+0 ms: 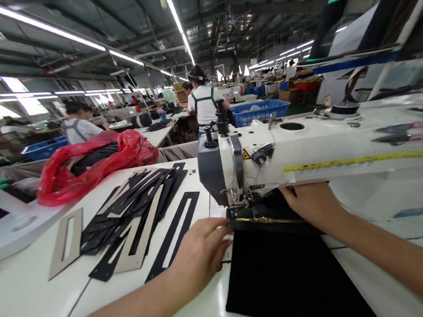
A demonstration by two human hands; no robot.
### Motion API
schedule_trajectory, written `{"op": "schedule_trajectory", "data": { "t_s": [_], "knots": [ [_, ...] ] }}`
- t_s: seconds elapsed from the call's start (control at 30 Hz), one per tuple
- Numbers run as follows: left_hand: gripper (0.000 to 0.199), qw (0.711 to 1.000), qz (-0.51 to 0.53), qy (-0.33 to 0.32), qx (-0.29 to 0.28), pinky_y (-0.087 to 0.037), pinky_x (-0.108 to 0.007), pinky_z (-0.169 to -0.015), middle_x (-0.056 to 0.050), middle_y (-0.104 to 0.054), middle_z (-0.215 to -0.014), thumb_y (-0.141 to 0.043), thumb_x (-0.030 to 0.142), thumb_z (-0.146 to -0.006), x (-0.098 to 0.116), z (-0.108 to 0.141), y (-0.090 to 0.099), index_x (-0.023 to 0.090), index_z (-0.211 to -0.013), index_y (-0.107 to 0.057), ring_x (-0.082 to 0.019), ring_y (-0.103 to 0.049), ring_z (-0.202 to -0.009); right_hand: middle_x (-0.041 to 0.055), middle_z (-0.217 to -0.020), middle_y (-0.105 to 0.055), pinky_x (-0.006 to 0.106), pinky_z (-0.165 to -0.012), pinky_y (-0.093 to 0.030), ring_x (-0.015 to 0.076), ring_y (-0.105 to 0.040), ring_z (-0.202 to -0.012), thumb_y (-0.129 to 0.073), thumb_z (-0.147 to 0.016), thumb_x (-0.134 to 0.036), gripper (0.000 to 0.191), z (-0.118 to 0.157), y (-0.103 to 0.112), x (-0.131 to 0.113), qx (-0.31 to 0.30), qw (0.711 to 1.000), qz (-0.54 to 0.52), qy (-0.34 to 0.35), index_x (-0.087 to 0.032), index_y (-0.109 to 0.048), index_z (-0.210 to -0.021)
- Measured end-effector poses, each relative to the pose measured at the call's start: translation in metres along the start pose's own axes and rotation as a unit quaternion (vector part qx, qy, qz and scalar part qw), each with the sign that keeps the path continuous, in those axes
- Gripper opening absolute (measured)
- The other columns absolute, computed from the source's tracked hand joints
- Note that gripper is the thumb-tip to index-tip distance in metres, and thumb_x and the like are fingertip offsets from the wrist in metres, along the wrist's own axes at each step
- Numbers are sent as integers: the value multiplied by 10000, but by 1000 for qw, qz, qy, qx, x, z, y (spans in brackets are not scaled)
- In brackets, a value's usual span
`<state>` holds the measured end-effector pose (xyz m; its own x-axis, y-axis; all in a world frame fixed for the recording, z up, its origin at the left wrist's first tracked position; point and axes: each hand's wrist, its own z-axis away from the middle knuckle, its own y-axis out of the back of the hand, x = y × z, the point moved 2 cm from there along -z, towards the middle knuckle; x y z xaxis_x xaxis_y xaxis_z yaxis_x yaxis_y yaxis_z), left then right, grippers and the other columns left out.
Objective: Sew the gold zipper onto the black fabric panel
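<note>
Black fabric panel (297, 280) lies flat on the bench (17, 285), its upper edge beneath the presser foot (239, 205) of a white sewing machine (288, 144). Brass-toothed zipper (268, 220) runs along that edge, from the foot toward the right.

Left hand (199, 256): fingers curled, tips against the panel's left edge just beside the foot. Firm pinch or light contact cannot be told from this view. Right hand (312, 201): open and flat on the fabric behind the machine arm, fingertips reaching beneath it.

Left of the panel, a loose pile of black and beige cut frames (128, 215) lies on the bench, with long rectangular cutouts in several pieces. Beyond the pile sits a red plastic bag (98, 165) holding something dark. Two pairs of pink-handled snips (409, 130) rest on the machine's far right, near yellow measuring tape (352, 161) stuck along the arm.

Further off, a co-worker in a green-strapped apron (204, 102) stands beside a blue crate (258, 112). Another co-worker (79, 127) sits at the left, among rows of benches.
</note>
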<state>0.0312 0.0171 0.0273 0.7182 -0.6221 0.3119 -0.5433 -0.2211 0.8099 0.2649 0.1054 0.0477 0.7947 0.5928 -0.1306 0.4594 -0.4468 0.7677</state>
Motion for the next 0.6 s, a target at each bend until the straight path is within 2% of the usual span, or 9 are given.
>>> {"op": "schedule_trajectory", "data": {
  "t_s": [0.1,0.13,0.2,0.27,0.37,0.47,0.6],
  "knots": [
    [207,998,-47,-39,-5,-455,-438,-950,-97,-635,-1123,-506,147,-875,-19,-5,-10,154,-1056,-607,-229,-588,-1054,58,-792,-607,362,-758,-457,197,-560,-780,-426,-907,-221,240,32,6,-40,-52,995,-34,78,-172,-619,-772],
    [198,997,-59,-49,-11,-451,-427,-958,-93,-642,-1113,-501,141,-879,-21,-7,-15,150,-1042,-612,-221,-597,-1045,68,-863,-617,361,-773,-454,205,-562,-824,-414,-903,-202,230,43,7,-52,-63,990,-53,115,-176,-635,-849],
    [189,994,-83,-62,-22,-453,-406,-956,-91,-652,-1088,-495,131,-880,-22,-9,-21,142,-1026,-616,-214,-607,-1026,79,-918,-615,349,-765,-458,206,-560,-850,-398,-899,-174,243,56,8,-67,-65,985,-71,143,-169,-640,-923],
    [178,992,-101,-67,-25,-460,-395,-943,-97,-657,-1059,-500,123,-871,-19,-10,-24,134,-1006,-615,-218,-608,-1016,75,-846,-607,337,-707,-463,197,-559,-786,-403,-898,-161,241,54,4,-70,-68,985,-68,141,-167,-642,-862],
    [165,991,-110,-68,-26,-468,-386,-924,-87,-664,-998,-487,103,-867,-14,-10,-25,141,-964,-615,-203,-625,-963,66,-759,-605,362,-676,-464,208,-556,-730,-434,-885,-142,221,35,-7,-66,-44,988,-32,143,-167,-635,-796],
    [178,990,-123,-65,-12,-451,-407,-943,-103,-647,-1056,-476,115,-874,-14,-9,-24,146,-985,-612,-211,-611,-994,104,-910,-646,410,-753,-484,246,-581,-851,-464,-858,-122,193,22,-22,-63,-25,989,-23,147,-129,-633,-950],
    [186,991,-122,-51,-2,-443,-411,-953,-120,-627,-1110,-468,153,-887,-17,-8,-24,153,-993,-620,-228,-581,-1060,124,-1058,-636,402,-855,-486,242,-588,-975,-460,-856,-125,256,23,-37,-62,-57,985,-55,155,-106,-597,-1071]
  ]
}}
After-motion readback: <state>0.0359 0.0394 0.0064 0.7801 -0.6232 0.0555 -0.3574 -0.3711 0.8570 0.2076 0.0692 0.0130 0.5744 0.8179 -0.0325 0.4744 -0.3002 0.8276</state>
